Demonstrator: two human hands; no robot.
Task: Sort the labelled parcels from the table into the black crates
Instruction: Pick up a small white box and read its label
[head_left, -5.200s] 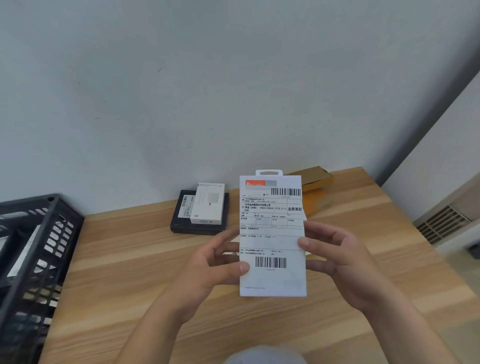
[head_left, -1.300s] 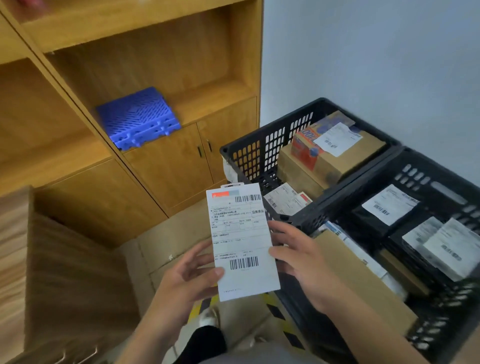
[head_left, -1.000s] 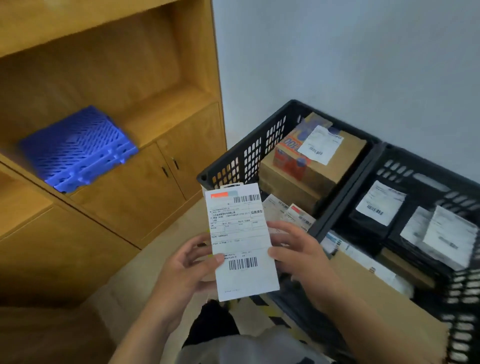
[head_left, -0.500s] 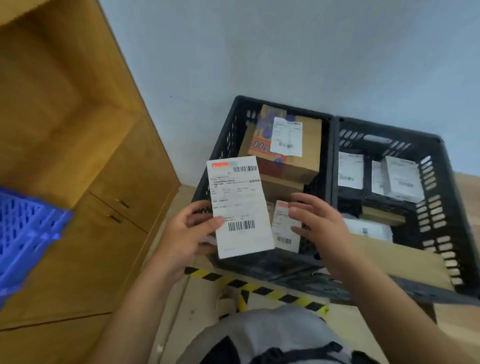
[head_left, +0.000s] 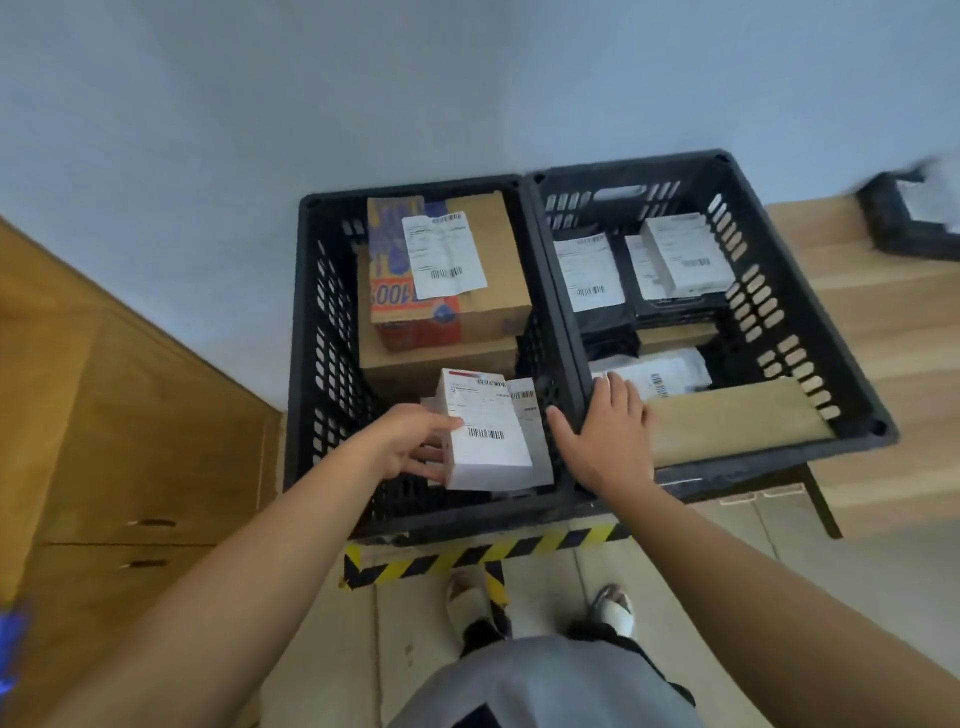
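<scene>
White labelled parcel (head_left: 485, 431): I am holding it by its left edge in my left hand (head_left: 400, 441), lowering it into the left black crate (head_left: 311, 364), over a flat parcel beneath. Right of the grip, my right hand (head_left: 605, 441) is resting open-fingered on the rim between the crates. Risk, I judge: a one-sided hold lets it tip and land label-down.

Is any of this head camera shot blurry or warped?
Head view: the black tray at the right edge smears with motion blur; wide-angle distortion splays the crates outward; the white parcel in the left hand stays fairly sharp.
</scene>
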